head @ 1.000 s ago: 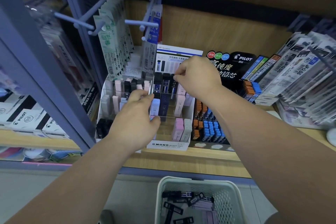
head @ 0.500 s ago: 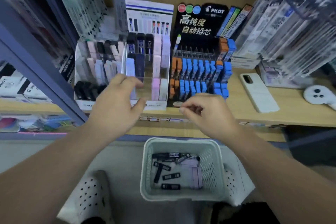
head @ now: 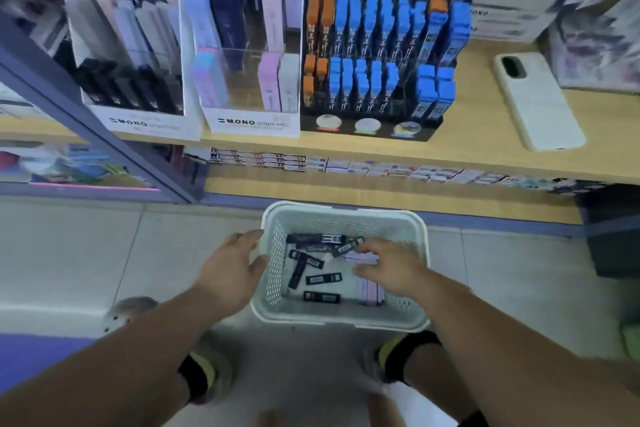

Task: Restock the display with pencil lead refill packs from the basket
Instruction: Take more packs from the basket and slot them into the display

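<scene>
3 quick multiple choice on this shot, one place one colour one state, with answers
1. Where is the phone? A on the floor; B on the shelf, right of the black display; C on a peg.
2. The caps in that display are? A blue and orange; B green and red; C all white.
3. The left hand is? A fisted round a pack; B open beside the basket; C flat on the phone.
Answers: B, it lies flat on the wood by the display; A, blue rows with some orange; B, fingers spread, holding nothing.
</scene>
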`<state>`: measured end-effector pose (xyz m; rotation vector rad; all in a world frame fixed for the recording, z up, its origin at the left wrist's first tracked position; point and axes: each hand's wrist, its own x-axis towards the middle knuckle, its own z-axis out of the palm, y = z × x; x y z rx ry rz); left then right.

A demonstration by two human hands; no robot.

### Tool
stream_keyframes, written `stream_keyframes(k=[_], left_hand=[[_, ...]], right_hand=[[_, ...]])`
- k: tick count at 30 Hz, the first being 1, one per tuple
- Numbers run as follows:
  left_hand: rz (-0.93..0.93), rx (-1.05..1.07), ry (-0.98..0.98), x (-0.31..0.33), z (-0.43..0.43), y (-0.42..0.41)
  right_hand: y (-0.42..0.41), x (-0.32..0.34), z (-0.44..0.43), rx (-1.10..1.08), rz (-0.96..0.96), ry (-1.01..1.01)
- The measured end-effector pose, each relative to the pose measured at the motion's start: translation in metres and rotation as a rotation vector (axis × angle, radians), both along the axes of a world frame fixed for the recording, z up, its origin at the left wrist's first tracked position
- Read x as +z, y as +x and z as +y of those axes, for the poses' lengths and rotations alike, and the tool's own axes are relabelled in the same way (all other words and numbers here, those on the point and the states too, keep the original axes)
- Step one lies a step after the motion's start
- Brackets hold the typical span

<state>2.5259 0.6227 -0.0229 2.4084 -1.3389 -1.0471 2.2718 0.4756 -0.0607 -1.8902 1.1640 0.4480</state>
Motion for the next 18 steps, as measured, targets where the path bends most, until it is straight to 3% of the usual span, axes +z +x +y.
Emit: stream_keyframes(k=[8,18], left_hand=[[0.018,0.236,-0.209,-0.051,-0.012,-0.004],[0.084,0.262,-0.316,-0.071,-0.002,-0.012]], right_hand=[[0.029,-0.074,-0.007,0.306,0.036,-0.217],[0.014,-0.106,-0.004,0.12,0.155,-0.3]])
